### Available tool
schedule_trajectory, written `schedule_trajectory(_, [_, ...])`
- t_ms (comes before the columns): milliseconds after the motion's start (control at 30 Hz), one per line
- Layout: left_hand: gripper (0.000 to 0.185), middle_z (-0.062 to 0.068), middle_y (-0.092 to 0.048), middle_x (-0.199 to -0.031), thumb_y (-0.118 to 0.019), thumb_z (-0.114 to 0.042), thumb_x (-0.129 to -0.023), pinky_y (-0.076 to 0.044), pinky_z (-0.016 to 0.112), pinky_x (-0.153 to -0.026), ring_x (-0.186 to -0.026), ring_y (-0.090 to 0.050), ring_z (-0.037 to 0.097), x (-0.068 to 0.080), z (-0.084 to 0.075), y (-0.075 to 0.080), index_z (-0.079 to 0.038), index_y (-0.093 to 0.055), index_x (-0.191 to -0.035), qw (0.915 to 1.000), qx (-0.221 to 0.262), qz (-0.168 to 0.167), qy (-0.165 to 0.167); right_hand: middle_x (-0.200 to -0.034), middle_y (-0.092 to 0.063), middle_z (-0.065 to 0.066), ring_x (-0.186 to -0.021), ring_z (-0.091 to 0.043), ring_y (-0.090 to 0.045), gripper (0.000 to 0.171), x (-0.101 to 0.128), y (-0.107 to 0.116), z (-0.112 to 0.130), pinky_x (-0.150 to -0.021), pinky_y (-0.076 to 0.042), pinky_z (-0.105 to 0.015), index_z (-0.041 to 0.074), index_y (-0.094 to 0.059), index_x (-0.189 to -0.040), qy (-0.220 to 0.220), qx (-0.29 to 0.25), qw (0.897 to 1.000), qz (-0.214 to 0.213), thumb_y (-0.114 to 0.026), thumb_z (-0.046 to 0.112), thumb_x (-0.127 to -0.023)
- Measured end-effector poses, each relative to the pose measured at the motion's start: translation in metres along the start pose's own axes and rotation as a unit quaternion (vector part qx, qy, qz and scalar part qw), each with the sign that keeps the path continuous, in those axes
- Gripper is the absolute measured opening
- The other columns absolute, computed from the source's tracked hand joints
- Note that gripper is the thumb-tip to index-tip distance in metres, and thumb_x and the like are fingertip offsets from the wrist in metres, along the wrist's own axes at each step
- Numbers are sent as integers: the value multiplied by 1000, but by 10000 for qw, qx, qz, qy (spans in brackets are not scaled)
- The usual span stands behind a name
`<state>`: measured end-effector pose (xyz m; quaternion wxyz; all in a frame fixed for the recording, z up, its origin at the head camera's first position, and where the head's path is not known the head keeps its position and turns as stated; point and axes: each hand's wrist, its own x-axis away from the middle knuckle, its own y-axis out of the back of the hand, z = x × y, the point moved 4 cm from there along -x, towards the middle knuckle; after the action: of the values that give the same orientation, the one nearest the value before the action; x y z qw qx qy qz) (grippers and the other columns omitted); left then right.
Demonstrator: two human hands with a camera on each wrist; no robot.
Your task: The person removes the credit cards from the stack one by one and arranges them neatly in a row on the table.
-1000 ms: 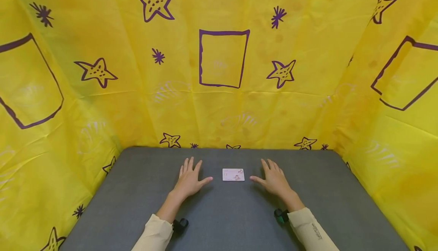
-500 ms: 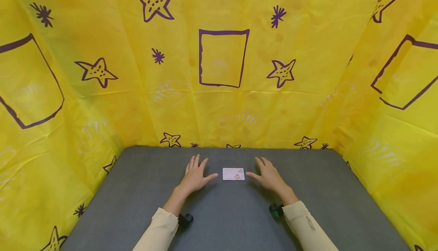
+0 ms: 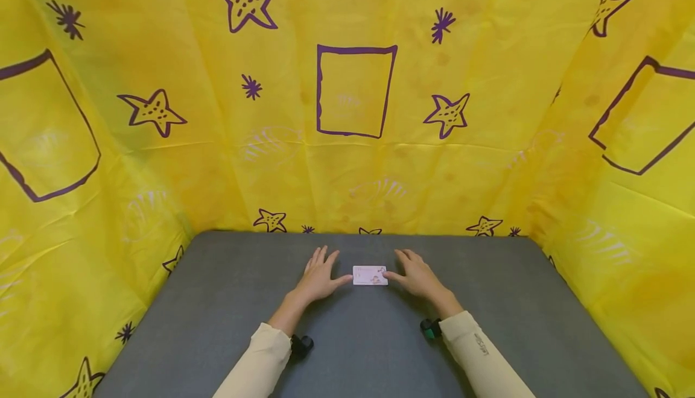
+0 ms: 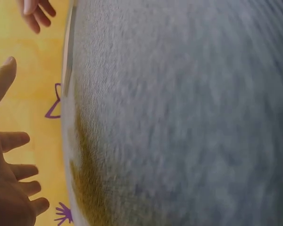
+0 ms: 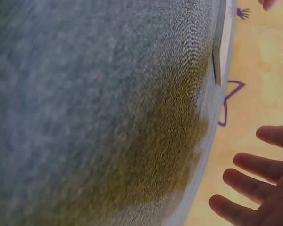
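Observation:
A flat white rectangular piece with small printed figures (image 3: 369, 275) lies on the grey table in the head view. Seen edge-on in the left wrist view, the white piece (image 4: 68, 54) shows some thickness. My left hand (image 3: 319, 278) is at its left side, fingers apart, thumb tip right by the short edge. On the other side, my right hand (image 3: 417, 277) has its thumb overlapping the piece's right end in this view. Both wrist views show extended fingers, on the left hand (image 4: 12, 183) and on the right hand (image 5: 266, 186), with nothing gripped.
Grey cloth-like covering spreads over the table (image 3: 369, 344). Yellow fabric walls (image 3: 347, 187) with purple stars and squares enclose its back and sides. Dark wrist cameras (image 3: 301, 346) sit at both cuffs, below pale sleeves (image 3: 260, 356).
Both hands have moved inward toward the white piece, the left one rightward and the right one leftward. The piece stays where it was.

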<state>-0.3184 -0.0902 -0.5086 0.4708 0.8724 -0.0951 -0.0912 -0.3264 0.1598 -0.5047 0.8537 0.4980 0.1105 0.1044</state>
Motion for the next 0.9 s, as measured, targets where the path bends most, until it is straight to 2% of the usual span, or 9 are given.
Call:
schedule_trajectory(233, [80,26,-35,-152,-68,-47,-87,-24,59,-115,-143,-28,44,-2,-8,-13,-3,-40,-147,9994,71,321,-128,-143,-46,-26,-133,-42,-44,71,-4,-5,4,-107,-36,-57,-2,-46,-141,63,68,9999,133,-64,45,-91])
schedule_trajectory(567, [66,18,-52,-141,-70,-43,-87,-35,52,-110,-134,-44,36,-11,-17,-19,-2,-50,-135,9985,121,392,-356,-133,-54,-25,-123,-41,-52,62,-11,-12,16,-103,-41,-55,-3,-55,-132,446,82,9985,317,-69,38,-89])
schedule_trajectory(900, [49,14,-62,-125,-74,-34,-85,-40,49,-103,-121,-51,36,-17,-24,-24,-5,-59,-121,9960,-34,497,-748,-125,-60,-21,-116,-39,-56,50,-18,-18,23,-100,-44,-52,-1,-63,-123,778,85,9951,602,-73,32,-86])
